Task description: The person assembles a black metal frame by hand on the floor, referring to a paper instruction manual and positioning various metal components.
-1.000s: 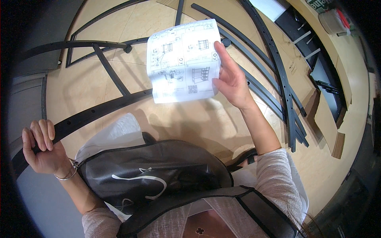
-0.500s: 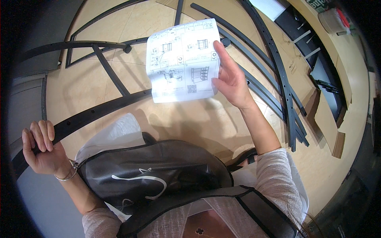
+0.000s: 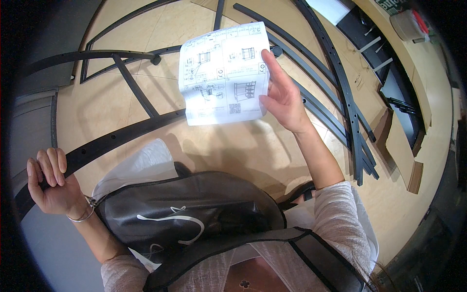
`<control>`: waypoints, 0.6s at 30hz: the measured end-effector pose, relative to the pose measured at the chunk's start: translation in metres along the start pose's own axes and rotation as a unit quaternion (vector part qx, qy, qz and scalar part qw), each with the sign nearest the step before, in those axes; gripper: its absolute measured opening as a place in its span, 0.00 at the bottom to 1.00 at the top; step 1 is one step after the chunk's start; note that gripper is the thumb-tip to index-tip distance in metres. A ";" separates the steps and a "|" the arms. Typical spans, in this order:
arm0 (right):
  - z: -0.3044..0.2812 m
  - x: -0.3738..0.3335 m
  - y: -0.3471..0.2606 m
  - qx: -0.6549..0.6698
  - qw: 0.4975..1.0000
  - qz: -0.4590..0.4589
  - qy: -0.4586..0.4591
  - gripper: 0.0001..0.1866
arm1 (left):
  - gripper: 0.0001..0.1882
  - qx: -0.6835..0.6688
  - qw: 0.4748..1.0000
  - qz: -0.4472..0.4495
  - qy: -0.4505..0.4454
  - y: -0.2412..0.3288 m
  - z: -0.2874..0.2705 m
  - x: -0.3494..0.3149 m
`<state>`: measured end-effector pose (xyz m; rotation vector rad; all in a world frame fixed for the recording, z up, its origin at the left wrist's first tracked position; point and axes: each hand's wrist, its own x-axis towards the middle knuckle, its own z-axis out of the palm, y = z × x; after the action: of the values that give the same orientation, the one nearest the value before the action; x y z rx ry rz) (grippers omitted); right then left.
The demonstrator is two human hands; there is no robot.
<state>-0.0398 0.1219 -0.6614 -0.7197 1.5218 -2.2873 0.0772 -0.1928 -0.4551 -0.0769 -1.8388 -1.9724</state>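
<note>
paper is the thing we watch here: the instruction sheet [image 3: 223,73] is up in front of us, pinched at its right edge by our right hand [image 3: 282,97], thumb under and the fingers stretched straight behind it, over the tan tiled floor [image 3: 233,146]. we think the hold is thin, on one edge only, so the sheet can fold over or slip down if the fingers relax. our left hand [image 3: 51,187] is curled loosely, the fingers bent in, and it holds nothing; it is just beside the end of a long dark perforated rail [image 3: 104,143]. that rail passes low before us, and a dark metal frame [image 3: 121,68] lies behind it, so a step forward can catch a foot, we judge. on the right a bundle of dark rails [image 3: 340,92] runs long and close together, with flat cardboard [image 3: 404,146] beyond it, and room is small there. the open floor is mostly in the middle, under the sheet. a dark bag [image 3: 185,214] hangs at our chest and hides the ground near our feet.
</note>
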 end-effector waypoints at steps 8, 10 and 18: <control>0.000 0.001 -0.002 -0.013 1.000 -0.009 -0.004 0.39 | 0.14 0.002 1.000 0.004 0.021 0.000 0.004 0.000; 0.000 0.001 -0.001 -0.012 1.000 -0.011 -0.003 0.39 | 0.14 -0.005 1.000 0.003 0.026 0.000 0.004 0.000; 0.000 0.001 -0.002 0.005 1.000 -0.009 -0.001 0.39 | 0.14 -0.004 0.999 0.006 0.035 -0.001 0.006 -0.001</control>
<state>-0.0404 0.1220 -0.6587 -0.7355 1.5070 -2.3064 0.0762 -0.1867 -0.4557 -0.0214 -1.7816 -1.9499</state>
